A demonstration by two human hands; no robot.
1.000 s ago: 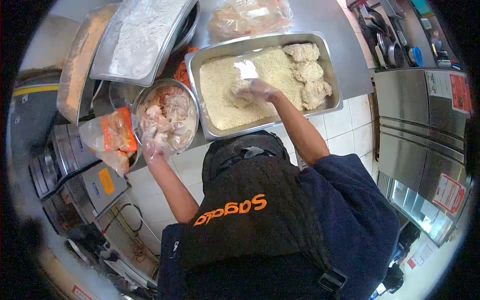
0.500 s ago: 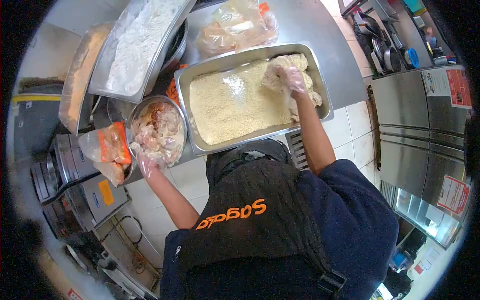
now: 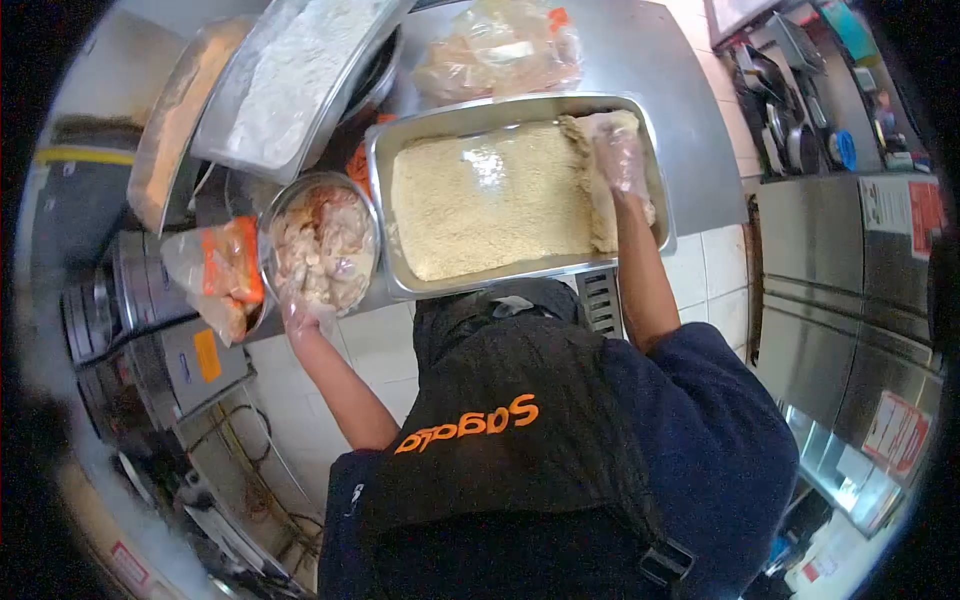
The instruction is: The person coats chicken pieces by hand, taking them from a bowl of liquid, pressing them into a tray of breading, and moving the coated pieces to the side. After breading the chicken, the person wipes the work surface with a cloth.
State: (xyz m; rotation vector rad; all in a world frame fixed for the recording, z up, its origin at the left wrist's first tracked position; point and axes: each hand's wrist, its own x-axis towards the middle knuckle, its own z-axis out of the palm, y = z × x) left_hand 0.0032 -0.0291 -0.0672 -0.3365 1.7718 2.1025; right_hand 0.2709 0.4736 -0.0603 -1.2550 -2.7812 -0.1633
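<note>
My left hand (image 3: 308, 312), in a clear plastic glove, reaches over the near rim of a round metal bowl (image 3: 374, 245). Wet, pale pieces of raw chicken (image 3: 325, 240) with a reddish patch fill it. Its fingers are among the pieces, and I cannot make out whether they grip one. My right hand (image 3: 622, 165), gloved too, lies with fingers extended on crumb-coated pieces (image 3: 603, 215) along the right end of a deep steel tray (image 3: 520, 274). Pale breadcrumbs (image 3: 480, 210) cover most of the tray's floor. The hand partly hides the coated pieces.
Behind the bowl stand a container of white flour (image 3: 295, 80) and one of orange powder (image 3: 185, 125). A plastic bag of food (image 3: 500, 50) lies beyond the tray, on the steel table (image 3: 655, 60). Another bag with an orange label (image 3: 225, 265) sits left of the bowl.
My right hand has shifted right and flattened over the coated pieces at the tray's end. The crumbs beside them look smoother. My left hand stays at the bowl. The camera view has shifted slightly.
</note>
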